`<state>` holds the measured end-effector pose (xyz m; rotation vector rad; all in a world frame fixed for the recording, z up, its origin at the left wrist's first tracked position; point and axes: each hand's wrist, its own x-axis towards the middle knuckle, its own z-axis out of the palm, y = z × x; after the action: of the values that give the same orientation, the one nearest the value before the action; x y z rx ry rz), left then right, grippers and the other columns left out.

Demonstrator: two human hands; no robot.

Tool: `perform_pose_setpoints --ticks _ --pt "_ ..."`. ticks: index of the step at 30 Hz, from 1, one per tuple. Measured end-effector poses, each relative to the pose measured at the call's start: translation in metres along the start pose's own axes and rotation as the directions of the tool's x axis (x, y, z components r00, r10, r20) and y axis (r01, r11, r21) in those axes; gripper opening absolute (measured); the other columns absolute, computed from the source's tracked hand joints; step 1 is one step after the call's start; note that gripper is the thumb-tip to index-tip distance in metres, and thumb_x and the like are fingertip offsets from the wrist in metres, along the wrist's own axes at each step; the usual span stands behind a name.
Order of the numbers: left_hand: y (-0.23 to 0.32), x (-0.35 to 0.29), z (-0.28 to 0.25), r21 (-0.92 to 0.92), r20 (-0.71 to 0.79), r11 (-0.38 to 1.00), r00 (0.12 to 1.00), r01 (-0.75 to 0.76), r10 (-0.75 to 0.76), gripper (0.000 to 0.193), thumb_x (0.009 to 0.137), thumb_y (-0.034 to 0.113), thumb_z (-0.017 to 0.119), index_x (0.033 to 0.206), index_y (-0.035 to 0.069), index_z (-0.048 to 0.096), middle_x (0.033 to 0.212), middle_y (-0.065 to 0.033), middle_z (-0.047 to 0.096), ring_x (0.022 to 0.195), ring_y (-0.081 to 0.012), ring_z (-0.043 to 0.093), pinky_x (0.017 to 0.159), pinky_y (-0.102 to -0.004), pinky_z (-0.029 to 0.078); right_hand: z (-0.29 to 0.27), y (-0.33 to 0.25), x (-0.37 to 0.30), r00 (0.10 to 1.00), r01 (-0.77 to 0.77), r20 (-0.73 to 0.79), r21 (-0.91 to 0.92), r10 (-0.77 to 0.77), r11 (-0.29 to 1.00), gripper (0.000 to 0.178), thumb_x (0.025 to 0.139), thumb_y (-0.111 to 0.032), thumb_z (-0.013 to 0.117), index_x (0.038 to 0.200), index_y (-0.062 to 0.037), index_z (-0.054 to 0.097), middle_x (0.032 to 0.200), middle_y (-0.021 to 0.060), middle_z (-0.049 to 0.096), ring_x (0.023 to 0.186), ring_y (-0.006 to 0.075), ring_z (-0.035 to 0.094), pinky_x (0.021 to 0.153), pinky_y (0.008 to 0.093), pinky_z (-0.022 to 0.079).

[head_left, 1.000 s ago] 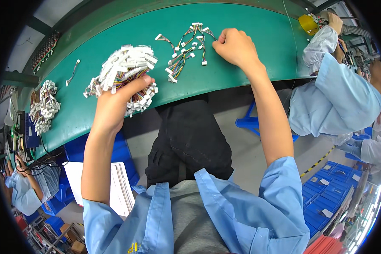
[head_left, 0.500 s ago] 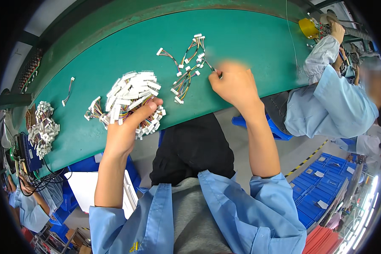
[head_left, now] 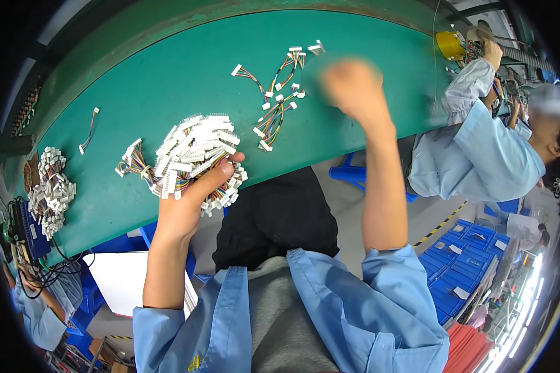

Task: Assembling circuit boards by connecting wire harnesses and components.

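My left hand [head_left: 190,199] is closed around a thick bundle of wire harnesses [head_left: 196,146] with white connectors and thin multicoloured wires, held above the table's near edge. My right hand [head_left: 353,84] is raised over the table, fist-like and smeared by motion. Beside it is a blurred white connector [head_left: 317,48], seemingly on a wire harness in its grip; the wires between are smeared. Just left of that hand several loose wire harnesses [head_left: 272,127] lie spread on the green table [head_left: 186,81].
A single harness [head_left: 90,130] lies at the left, near another pile of white-connector harnesses [head_left: 53,193]. White sheets [head_left: 118,280] are below the table edge. A co-worker in a blue smock [head_left: 479,149] works at the right, by a yellow spool [head_left: 449,45]. Blue crates [head_left: 460,267] stand on the floor.
My right hand has moved up and away from the loose harnesses, and a blurred white connector now shows beside it. My left hand keeps hold of the bundle; the view has shifted slightly.
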<state>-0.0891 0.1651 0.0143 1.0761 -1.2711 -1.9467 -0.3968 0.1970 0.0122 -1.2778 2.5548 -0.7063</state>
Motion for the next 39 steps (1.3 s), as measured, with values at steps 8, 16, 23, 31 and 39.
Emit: perform_pose_setpoints --ticks 8,16,23,31,39 --pt "-0.008 -0.009 -0.016 -0.046 -0.007 0.999 1.000 0.015 -0.015 0.032 0.087 0.000 0.072 0.119 -0.003 0.071 0.102 -0.0128 0.079 0.088 -0.0193 0.072 0.078 -0.0273 0.056 0.020 -0.053 0.011 0.979 -0.043 0.192 -0.135 0.069 0.990 0.049 0.087 -0.047 0.070 0.067 -0.0021 0.069 0.061 0.0088 0.066 0.052 0.0258 0.061 0.062 0.0396 0.056" --pt "-0.002 -0.015 -0.023 -0.035 -0.019 0.999 1.000 0.019 -0.019 0.029 0.085 0.002 0.069 0.114 -0.002 0.072 0.100 -0.0131 0.078 0.085 -0.0196 0.070 0.078 -0.0280 0.054 0.029 -0.071 0.038 0.946 0.087 0.323 -0.201 -0.017 0.976 0.043 0.084 -0.043 0.072 0.069 -0.0027 0.069 0.065 0.0087 0.068 0.056 0.0255 0.062 0.062 0.0384 0.056" --pt "-0.002 -0.019 -0.033 -0.043 -0.041 0.999 0.999 0.015 -0.017 0.029 0.085 0.002 0.069 0.113 -0.002 0.072 0.100 -0.0132 0.078 0.085 -0.0198 0.070 0.079 -0.0282 0.054 0.041 -0.062 0.069 0.936 0.155 0.332 -0.103 -0.113 0.983 0.035 0.084 -0.036 0.071 0.072 -0.0029 0.070 0.072 0.0113 0.070 0.061 0.0274 0.064 0.062 0.0381 0.055" --pt "-0.003 -0.020 -0.037 -0.087 -0.015 0.996 1.000 0.011 -0.012 0.031 0.086 0.000 0.073 0.118 -0.002 0.072 0.101 -0.0126 0.079 0.089 -0.0198 0.072 0.079 -0.0282 0.056 0.024 -0.043 0.093 0.945 0.205 0.221 0.167 -0.239 0.964 0.024 0.092 -0.026 0.067 0.085 -0.0035 0.068 0.069 0.0067 0.064 0.059 0.0172 0.056 0.058 0.0306 0.046" --pt "-0.003 -0.019 -0.032 -0.050 -0.024 0.999 0.999 0.021 -0.023 0.031 0.084 0.000 0.069 0.114 -0.002 0.071 0.101 -0.0147 0.077 0.088 -0.0220 0.071 0.082 -0.0300 0.055 0.004 -0.066 0.128 0.890 0.453 0.204 -0.276 -0.409 0.848 0.032 0.092 -0.028 0.061 0.113 -0.0048 0.068 0.091 0.0291 0.074 0.080 0.0477 0.071 0.074 0.0496 0.057"
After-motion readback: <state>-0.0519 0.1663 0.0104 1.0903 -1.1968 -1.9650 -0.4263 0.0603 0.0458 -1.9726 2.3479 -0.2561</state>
